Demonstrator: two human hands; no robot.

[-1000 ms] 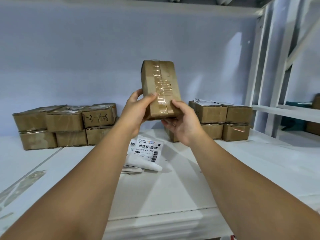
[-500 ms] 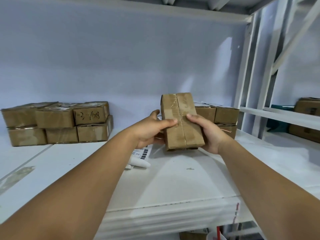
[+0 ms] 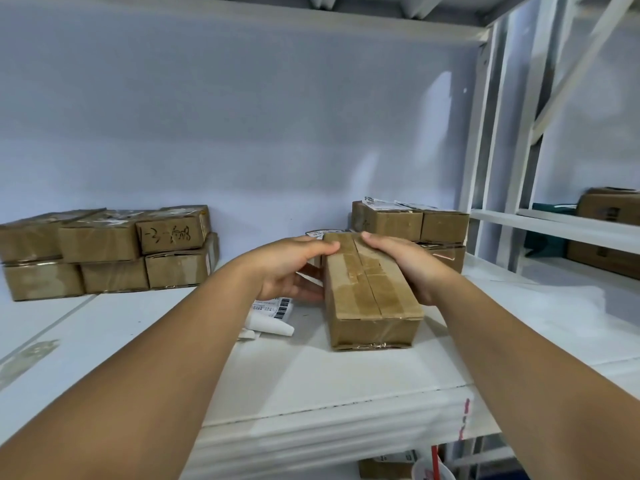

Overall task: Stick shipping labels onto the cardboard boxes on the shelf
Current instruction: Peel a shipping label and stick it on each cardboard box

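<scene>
Cardboard box (image 3: 369, 296), one, gripped by my left hand (image 3: 287, 268) and right hand (image 3: 410, 268); six boxes (image 3: 104, 251) stacked left, three boxes (image 3: 412, 225) visible right. Lowered from mid-air, it now sits on the shelf (image 3: 311, 372).

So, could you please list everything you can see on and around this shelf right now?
taped box: one, brown, lying mid-shelf between both hands
left stack: six boxes showing, brown, two tiers at back left; one has handwriting
right stack: at least three boxes, brown, back right; white labels on top
label sheets: small pile, white with barcodes, just left of the taped box
shelf: one, white, under all of these
side boxes: two showing, brown, neighbouring rack at far right
left hand: grips the taped box's far left edge
right hand: grips its far right edge
</scene>
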